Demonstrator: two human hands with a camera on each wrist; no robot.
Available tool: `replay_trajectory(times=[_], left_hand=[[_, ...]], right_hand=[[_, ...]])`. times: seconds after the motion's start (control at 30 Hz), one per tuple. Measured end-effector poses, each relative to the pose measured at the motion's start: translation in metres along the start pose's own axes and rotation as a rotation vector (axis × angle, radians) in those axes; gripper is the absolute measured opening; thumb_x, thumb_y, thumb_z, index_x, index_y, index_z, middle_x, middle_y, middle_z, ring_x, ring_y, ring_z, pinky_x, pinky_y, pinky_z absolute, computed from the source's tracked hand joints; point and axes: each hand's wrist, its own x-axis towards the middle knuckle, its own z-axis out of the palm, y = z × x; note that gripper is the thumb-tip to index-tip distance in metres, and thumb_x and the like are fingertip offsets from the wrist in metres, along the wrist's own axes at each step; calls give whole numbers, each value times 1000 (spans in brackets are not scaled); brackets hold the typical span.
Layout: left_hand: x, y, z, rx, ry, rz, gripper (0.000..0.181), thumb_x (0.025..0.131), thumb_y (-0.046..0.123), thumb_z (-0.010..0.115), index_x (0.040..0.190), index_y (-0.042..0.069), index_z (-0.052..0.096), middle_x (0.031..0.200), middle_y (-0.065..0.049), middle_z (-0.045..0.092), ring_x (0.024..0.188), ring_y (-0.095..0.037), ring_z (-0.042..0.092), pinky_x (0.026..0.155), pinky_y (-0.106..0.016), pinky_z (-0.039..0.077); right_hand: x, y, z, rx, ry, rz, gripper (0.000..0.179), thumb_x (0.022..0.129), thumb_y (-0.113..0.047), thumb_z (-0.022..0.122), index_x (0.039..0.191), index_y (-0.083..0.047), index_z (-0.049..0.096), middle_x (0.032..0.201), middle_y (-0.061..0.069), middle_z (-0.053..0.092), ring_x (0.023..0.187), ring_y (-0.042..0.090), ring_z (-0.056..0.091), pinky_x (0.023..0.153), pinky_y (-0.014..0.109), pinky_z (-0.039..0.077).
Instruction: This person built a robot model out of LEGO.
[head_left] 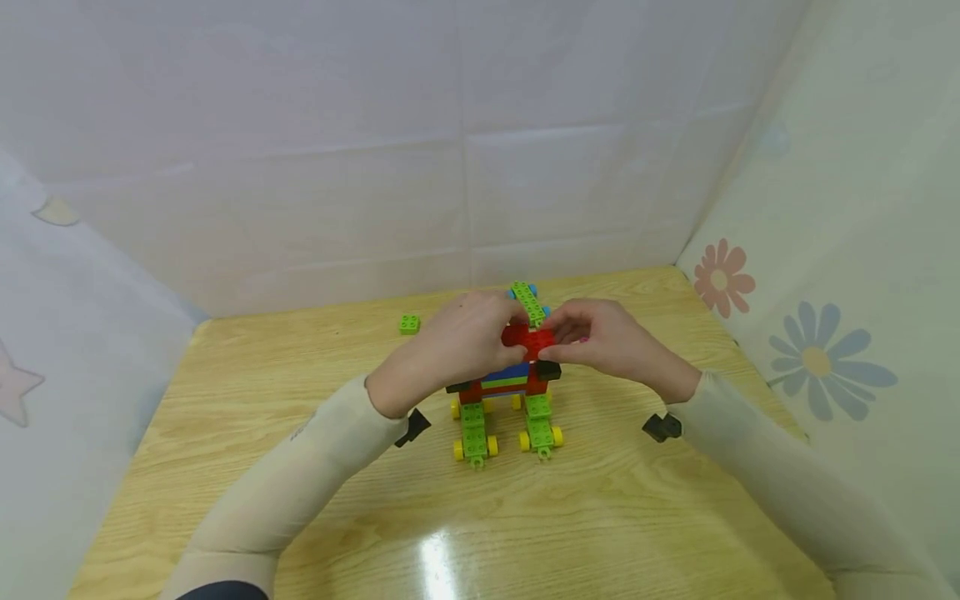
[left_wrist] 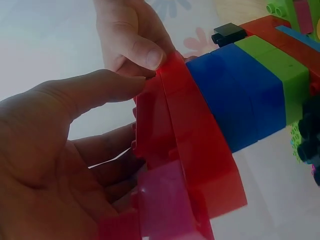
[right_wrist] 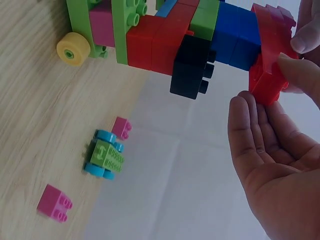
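A toy block build stands on the table, with blue bricks [left_wrist: 240, 95] and a lime green layer in its body. Crossing its top is a long red brick [left_wrist: 200, 145], with another red brick and a magenta brick [left_wrist: 165, 200] against it. My left hand [head_left: 461, 342] pinches the red bricks between thumb and fingers. At their other end my right hand [head_left: 607, 337] grips the long red brick, thumb on one face and fingertips at its end. Black bricks [right_wrist: 189, 70] stick out from the body's sides. Green wheeled bases [head_left: 474, 437] with yellow wheels support the build.
Behind the build lies a green wheeled base [head_left: 528, 302] with blue wheels. A loose green brick [head_left: 408, 324] sits left of it. Magenta bricks [right_wrist: 52, 202] lie on the wooden table [head_left: 360, 525]. Pale curtains [head_left: 337, 167] rise at the back and sides.
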Motion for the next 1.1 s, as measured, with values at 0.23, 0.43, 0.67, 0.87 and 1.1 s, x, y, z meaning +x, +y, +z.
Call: replay_trajectory(times=[0.23,0.43,0.67,0.87,1.1], left_hand=[[-2,-5,0,-76,-31,-40,35,103,24,82,132,7,79,118,-6,80,93,-20,68,84,-33,63],[-6,-12,2,-196,-20,-83,31,102,21,83,129,7,79,118,-5,80,97,-22,70,89,-38,64],[-9,-12,5,-207,-15,-129,34,102,23,84,131,7,79,121,-5,80,100,-22,71,91,-38,64],[-10,-12,7,-188,-33,-137,27,102,24,84,123,9,81,111,-2,80,93,-20,70,85,-36,64],[-15,-17,4,-205,-56,-153,26,102,23,83,122,8,80,111,-3,80,93,-21,70,86,-36,64]], right_hand=[[7,-4,11,-21,-2,0,36,98,-31,90,129,-17,79,116,1,82,102,19,80,88,40,66],[9,-12,19,17,5,-5,37,98,-31,90,131,-18,79,116,1,82,101,19,79,90,41,66],[10,-15,27,88,15,21,37,99,-27,89,133,-16,79,121,5,81,105,22,79,94,43,67],[8,-15,26,102,-22,12,39,101,-21,86,138,-12,76,126,7,81,110,22,79,97,41,67],[4,-9,14,137,-20,-10,38,102,-17,84,139,-10,76,132,10,79,114,24,78,96,32,66]])
